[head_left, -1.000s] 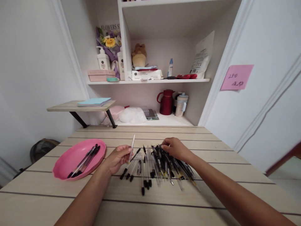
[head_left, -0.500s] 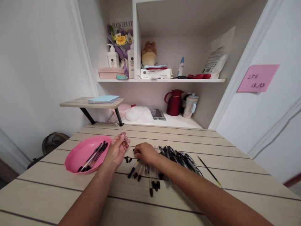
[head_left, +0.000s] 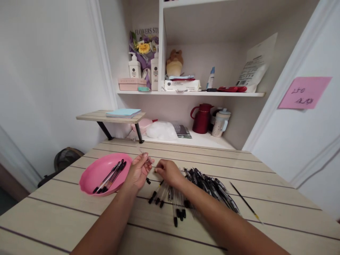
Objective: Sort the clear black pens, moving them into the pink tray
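Observation:
My left hand (head_left: 139, 170) is closed round a clear pen barrel (head_left: 143, 154) that slants up and to the left, just right of a pink bowl (head_left: 92, 172) with several black pens (head_left: 110, 175) in it. My right hand (head_left: 167, 171) is pinched shut beside it, above the left end of a pile of pens (head_left: 202, 186); what its fingertips hold is too small to name. Clear barrels with black caps (head_left: 170, 200) lie below both hands. One small black cap (head_left: 148, 182) lies loose under my left hand.
A single thin refill (head_left: 245, 202) lies apart at the right of the wooden table (head_left: 66, 219). Behind are a small riser shelf (head_left: 111, 117) with a blue notebook, a red jug (head_left: 202, 118), a cup, and a pink note (head_left: 304, 92) on the wall.
My right hand left the pile's middle and came left, close to my left hand. The barrel in my left hand tipped from upright to slanting left. The view drifted left.

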A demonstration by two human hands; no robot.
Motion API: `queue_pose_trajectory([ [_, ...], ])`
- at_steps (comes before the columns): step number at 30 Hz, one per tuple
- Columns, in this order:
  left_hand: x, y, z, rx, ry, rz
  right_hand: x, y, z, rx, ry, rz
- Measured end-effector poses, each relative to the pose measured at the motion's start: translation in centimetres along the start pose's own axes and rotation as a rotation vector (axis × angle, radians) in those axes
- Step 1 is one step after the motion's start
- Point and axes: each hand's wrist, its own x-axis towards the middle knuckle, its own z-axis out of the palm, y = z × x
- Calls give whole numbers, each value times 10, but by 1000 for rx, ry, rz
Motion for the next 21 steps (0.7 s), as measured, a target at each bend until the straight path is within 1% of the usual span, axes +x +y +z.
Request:
queue_pose_trajectory([
  [2, -2, -3, 3, 26, -7, -3, -1, 2, -7, 399, 115, 136],
  [4, -4, -6, 6, 45, -9, -6, -2, 1, -11, 742, 174, 247],
  [6, -6, -10, 9, 55, -8, -11, -5, -1, -13, 985, 206, 317],
  [8, -8, -12, 11, 53, -7, -11, -8, -4, -14, 1143, 225, 359],
  [10, -9, -14, 12, 52, -9, -2, -11, -6, -15, 1243, 248, 383],
  [13, -9, -15, 13, 59, -8, 2, -13, -9, -14, 1308, 298, 404],
  [17, -8, -15, 13, 52, -11, 5, -13, -10, -11, 1298, 351, 398],
  [21, -9, -13, 14, 42, -10, 35, -14, -10, -10, 1255, 358, 346],
])
